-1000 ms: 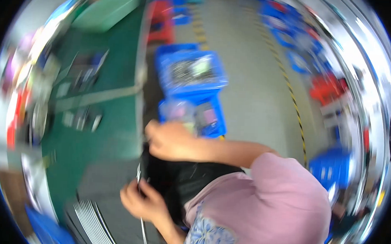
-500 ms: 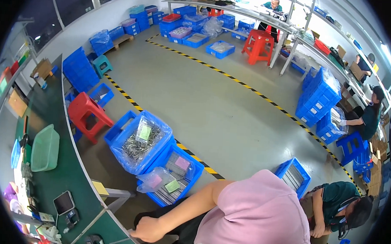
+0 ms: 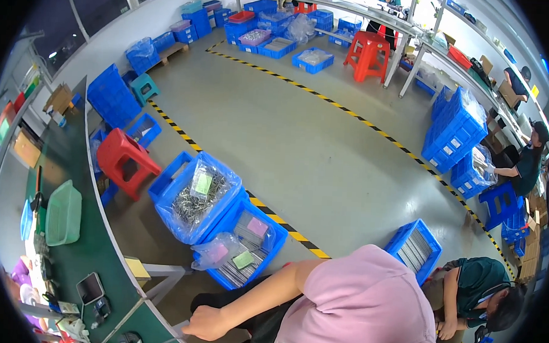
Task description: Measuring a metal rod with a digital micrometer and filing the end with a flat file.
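Blue bins (loaded) stand beyond the right hand.

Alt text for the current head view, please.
Right hand of a person in a pink shirt, curled beside the edge of a long green-topped workbench, grip unclear. Nearby, two blue plastic crates hold metallic parts; lower right, a co-worker in green.

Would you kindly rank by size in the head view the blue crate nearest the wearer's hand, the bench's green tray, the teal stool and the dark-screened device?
Blue crate
Green tray
Teal stool and dark-screened device: alike, so unranked
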Demonstrator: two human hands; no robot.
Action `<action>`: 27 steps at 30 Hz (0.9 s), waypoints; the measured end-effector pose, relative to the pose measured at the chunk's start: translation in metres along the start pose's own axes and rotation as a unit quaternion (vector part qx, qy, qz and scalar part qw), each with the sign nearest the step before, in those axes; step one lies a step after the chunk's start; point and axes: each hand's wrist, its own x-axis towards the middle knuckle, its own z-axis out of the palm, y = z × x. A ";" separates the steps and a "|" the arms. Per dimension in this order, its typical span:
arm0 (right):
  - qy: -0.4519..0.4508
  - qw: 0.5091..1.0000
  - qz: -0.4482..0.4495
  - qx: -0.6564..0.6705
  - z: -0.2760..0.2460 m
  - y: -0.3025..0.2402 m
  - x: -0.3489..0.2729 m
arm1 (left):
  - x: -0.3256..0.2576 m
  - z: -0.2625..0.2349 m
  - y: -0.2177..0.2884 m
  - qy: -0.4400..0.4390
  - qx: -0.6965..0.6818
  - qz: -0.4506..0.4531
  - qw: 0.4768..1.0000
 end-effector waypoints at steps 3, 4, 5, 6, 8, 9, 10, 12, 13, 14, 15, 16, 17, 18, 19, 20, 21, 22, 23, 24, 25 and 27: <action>0.035 0.999 -0.011 0.033 -0.009 -0.018 -0.005 | -0.007 0.006 0.001 -0.003 -0.003 0.004 1.000; 0.042 0.998 -0.027 0.045 -0.006 -0.020 -0.005 | -0.007 0.006 0.002 0.006 0.009 0.014 1.000; 0.039 0.998 -0.029 0.048 -0.002 -0.018 -0.005 | -0.008 0.005 0.004 0.014 0.022 0.022 0.999; 0.039 0.998 -0.045 0.035 0.003 -0.014 -0.007 | -0.009 0.003 0.007 0.013 0.029 0.016 0.999; 0.032 0.997 -0.046 0.045 0.006 -0.021 -0.005 | -0.009 -0.002 0.013 0.018 0.033 0.017 0.999; 0.020 0.997 -0.030 0.072 -0.002 -0.030 -0.006 | -0.009 -0.004 0.013 0.011 0.039 0.013 0.999; -0.023 0.998 0.010 0.054 -0.002 -0.032 -0.003 | -0.009 -0.007 0.012 0.001 0.052 0.003 0.999; -0.067 0.997 0.022 0.013 -0.006 -0.021 -0.003 | -0.011 0.003 -0.012 -0.042 -0.023 0.012 0.999; -0.078 0.996 0.036 -0.005 -0.023 -0.023 -0.003 | 0.004 0.002 0.018 -0.056 -0.006 -0.037 0.998; -0.051 0.997 0.045 -0.036 -0.027 -0.021 -0.002 | 0.011 0.005 0.030 -0.060 0.002 -0.061 0.996; -0.053 0.997 0.061 -0.013 -0.029 -0.019 -0.002 | 0.014 0.004 0.035 -0.078 -0.013 -0.090 0.993; -0.113 0.991 0.064 -0.044 -0.027 -0.011 0.001 | 0.018 0.008 0.041 -0.068 -0.020 -0.105 0.992; -0.094 0.992 0.088 0.018 -0.023 -0.005 -0.002 | 0.019 0.010 0.040 -0.056 -0.033 -0.103 0.993; -0.054 0.991 0.066 0.101 -0.017 0.001 -0.007 | 0.019 0.007 0.039 -0.042 -0.037 -0.116 0.992; 0.000 0.986 0.010 0.166 -0.018 -0.002 -0.014 | 0.014 0.003 0.039 -0.027 -0.047 -0.125 0.991; -0.093 0.939 0.115 0.312 -0.038 -0.030 -0.017 | 0.007 -0.004 0.037 -0.011 -0.031 -0.132 0.991; -0.086 0.944 0.081 0.307 -0.035 -0.026 -0.021 | 0.008 0.002 0.032 -0.003 -0.036 -0.130 0.991; -0.087 0.951 0.067 0.288 -0.033 -0.027 -0.031 | 0.002 0.003 0.032 0.006 -0.025 -0.136 0.990; -0.103 0.949 0.069 0.290 -0.034 -0.032 -0.040 | 0.000 0.003 0.033 0.012 -0.022 -0.135 0.991; -0.112 0.956 0.049 0.267 -0.035 -0.036 -0.047 | 0.001 0.002 0.034 0.019 -0.014 -0.128 0.992; -0.118 0.962 0.030 0.243 -0.036 -0.037 -0.055 | 0.000 0.002 0.035 0.017 -0.012 -0.138 0.990; -0.147 0.953 0.065 0.257 -0.038 -0.046 -0.065 | -0.002 0.003 0.037 0.023 -0.021 -0.120 0.992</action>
